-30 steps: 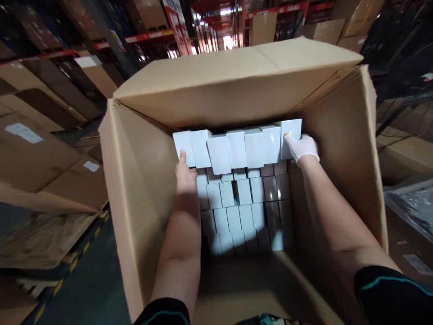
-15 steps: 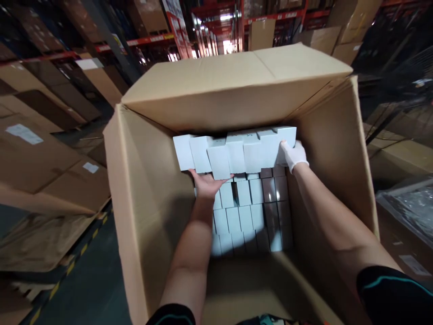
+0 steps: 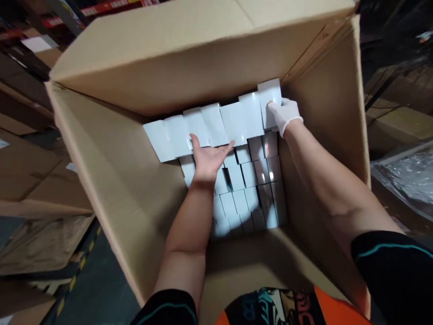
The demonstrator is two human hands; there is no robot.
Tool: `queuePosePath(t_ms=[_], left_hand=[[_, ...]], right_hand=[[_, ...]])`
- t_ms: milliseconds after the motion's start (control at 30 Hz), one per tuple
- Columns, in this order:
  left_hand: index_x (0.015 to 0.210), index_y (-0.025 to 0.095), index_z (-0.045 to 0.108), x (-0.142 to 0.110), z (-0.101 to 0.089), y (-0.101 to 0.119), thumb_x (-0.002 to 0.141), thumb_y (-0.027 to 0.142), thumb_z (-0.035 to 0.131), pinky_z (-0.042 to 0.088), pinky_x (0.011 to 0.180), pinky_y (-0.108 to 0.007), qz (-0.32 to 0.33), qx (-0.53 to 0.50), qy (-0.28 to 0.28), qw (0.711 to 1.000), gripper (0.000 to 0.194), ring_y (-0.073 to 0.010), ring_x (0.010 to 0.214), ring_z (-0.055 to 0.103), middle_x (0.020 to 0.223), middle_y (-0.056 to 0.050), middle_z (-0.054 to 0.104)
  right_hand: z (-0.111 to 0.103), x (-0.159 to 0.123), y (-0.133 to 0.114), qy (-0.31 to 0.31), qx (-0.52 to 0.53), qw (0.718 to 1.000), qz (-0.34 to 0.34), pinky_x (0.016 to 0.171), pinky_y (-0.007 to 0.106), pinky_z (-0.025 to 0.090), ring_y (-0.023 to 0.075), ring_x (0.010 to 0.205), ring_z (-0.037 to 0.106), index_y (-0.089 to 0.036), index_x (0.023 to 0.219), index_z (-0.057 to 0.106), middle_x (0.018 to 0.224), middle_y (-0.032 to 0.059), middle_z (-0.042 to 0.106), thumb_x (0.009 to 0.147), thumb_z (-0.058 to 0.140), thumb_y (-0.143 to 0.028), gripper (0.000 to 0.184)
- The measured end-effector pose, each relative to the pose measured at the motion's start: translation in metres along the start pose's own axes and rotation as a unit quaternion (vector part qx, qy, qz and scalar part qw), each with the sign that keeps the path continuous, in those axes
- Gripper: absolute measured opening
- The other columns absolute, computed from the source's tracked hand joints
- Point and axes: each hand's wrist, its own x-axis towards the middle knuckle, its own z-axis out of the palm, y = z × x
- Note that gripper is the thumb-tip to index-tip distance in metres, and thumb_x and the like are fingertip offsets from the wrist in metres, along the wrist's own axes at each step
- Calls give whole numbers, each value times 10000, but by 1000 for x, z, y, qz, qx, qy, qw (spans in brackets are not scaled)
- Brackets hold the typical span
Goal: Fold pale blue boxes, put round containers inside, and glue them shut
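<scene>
A row of small white boxes (image 3: 206,126) lies along the far wall inside a large cardboard carton (image 3: 169,72). My left hand (image 3: 209,160) is bare, with its thumb and fingers spread apart, touching the lower edge of the row near its middle. At the row's right end, my right hand (image 3: 287,115) in a white glove is closed around the side of the last white box (image 3: 269,101), thumb on its front. Below the row, stacked white boxes (image 3: 237,201) and darker brownish boxes (image 3: 265,171) show. My left forearm hides part of this stack.
The carton's side walls rise close to both my arms. Flattened brown cartons (image 3: 37,180) stand to the left beside a floor with yellow-black tape (image 3: 81,266). Clear plastic wrap (image 3: 409,176) lies on the right, outside the carton.
The view has tipped down and turned, so the carton looks larger and the row slants. The boxes in the row stand more evenly side by side. Both hands remain at the row.
</scene>
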Motion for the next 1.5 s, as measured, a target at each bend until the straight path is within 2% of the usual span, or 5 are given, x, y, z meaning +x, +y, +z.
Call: queuePosePath(t_ms=[400, 700, 1167, 1300, 1500], left_hand=[[1703, 168, 278, 6, 6, -3, 1101, 699, 336, 601, 1150, -383, 62, -29, 1, 998, 805, -298, 1509, 582, 1530, -218, 544], [1446, 140, 466, 19, -9, -10, 1108, 302, 332, 520, 1234, -557, 77, 29, -24, 996, 398, -322, 1437, 650, 1496, -230, 633], [1488, -73, 474, 55, -14, 15, 1060, 724, -14, 476, 1265, -515, 42, 260, -97, 960, 1028, -353, 1430, 630, 1441, -325, 642], [1574, 21, 470, 65, -26, 4, 1048, 697, -141, 543, 1191, -457, 94, 494, -78, 861, 1052, -291, 1423, 649, 1552, -281, 608], [1632, 90, 471, 63, -69, -24, 1060, 395, 611, 354, 1326, -504, 187, 725, 13, 663, 663, -342, 1611, 417, 1683, -259, 476]], right_hand=[[13, -23, 33, 21, 79, 996, -39, 1102, 387, 593, 190, 1109, 692, -151, 1226, 673, 1191, 52, 766, 1053, 551, -331, 278], [8, -27, 28, 58, -79, 994, -55, 1308, 413, 369, 232, 1552, 502, -87, 1615, 425, 1658, 171, 515, 1063, 462, -317, 599], [41, -105, -15, -85, -392, 855, -330, 1291, 795, 33, 474, 1688, 114, -188, 1695, 381, 1838, 219, 140, 912, 759, -463, 912], [63, -76, -43, -182, -393, 833, -344, 1228, 833, 237, 523, 1666, 137, -205, 1690, 385, 1829, 226, 142, 848, 853, -375, 978], [80, -61, -42, -195, -350, 848, -346, 1200, 860, 226, 531, 1666, -32, -166, 1614, 414, 1818, 254, 136, 853, 873, -391, 916]])
